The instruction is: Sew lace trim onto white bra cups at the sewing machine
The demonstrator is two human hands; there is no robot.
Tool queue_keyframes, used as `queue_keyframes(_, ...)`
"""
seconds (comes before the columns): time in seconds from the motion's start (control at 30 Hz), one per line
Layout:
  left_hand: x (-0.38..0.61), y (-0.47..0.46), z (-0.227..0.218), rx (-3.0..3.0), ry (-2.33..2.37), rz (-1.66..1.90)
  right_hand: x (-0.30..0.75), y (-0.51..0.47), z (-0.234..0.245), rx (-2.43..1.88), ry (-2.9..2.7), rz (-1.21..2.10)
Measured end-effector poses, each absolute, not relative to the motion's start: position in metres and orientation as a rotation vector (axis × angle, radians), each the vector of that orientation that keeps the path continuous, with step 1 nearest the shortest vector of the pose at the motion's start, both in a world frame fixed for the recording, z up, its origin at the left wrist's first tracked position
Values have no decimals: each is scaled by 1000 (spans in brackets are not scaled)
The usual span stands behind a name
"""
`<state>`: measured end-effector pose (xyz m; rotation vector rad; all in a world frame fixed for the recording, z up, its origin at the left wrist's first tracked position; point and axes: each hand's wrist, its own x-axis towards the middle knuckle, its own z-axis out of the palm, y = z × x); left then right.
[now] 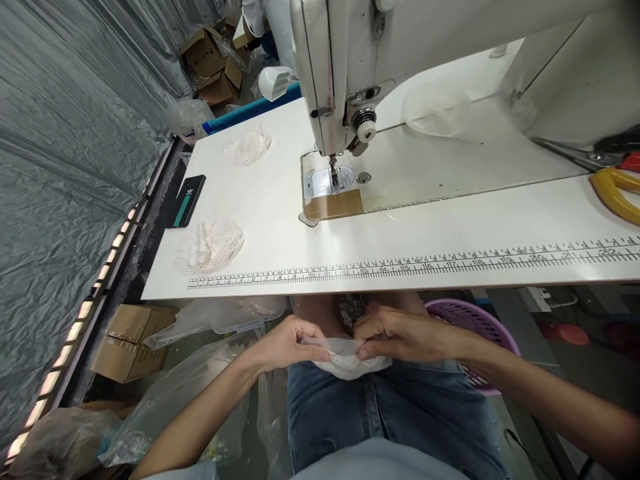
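Over my lap, both hands hold a small piece of white sheer fabric with a lacy, dotted edge (346, 367). My left hand (293, 341) pinches its left side between thumb and fingers. On the right side, my right hand (393, 332) grips the same piece, fingers curled over its edge. The fabric hangs slightly curved between them, below the table's front edge. A white sewing machine (334, 87) stands on the table beyond my hands, and no cloth lies under its needle.
A printed ruler (400, 268) runs along the front of the white table (270, 227). White lace pieces (213, 245) and a phone (186, 201) lie at left. Yellow-handled scissors (617, 190) rest at right. Below are a purple basket (493, 340), a cardboard box (133, 340) and plastic bags.
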<state>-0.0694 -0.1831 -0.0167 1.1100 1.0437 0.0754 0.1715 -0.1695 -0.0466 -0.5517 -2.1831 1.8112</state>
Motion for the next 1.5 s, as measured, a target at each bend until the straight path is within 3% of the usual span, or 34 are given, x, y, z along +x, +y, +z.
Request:
queue_keyframes(0.67, -65, -175, -14, 1062, 1011, -52, 178, -173, -38, -709, -2207, 1838)
queue_keyframes(1.23, -65, -181, -16, 1175, 995, -68, 195, -176, -55, -625, -1968, 2138)
queue_keyframes(1.5, -53, -187, -20, 1181, 1046, -26, 175, -179, -57, -640, -2012, 1992)
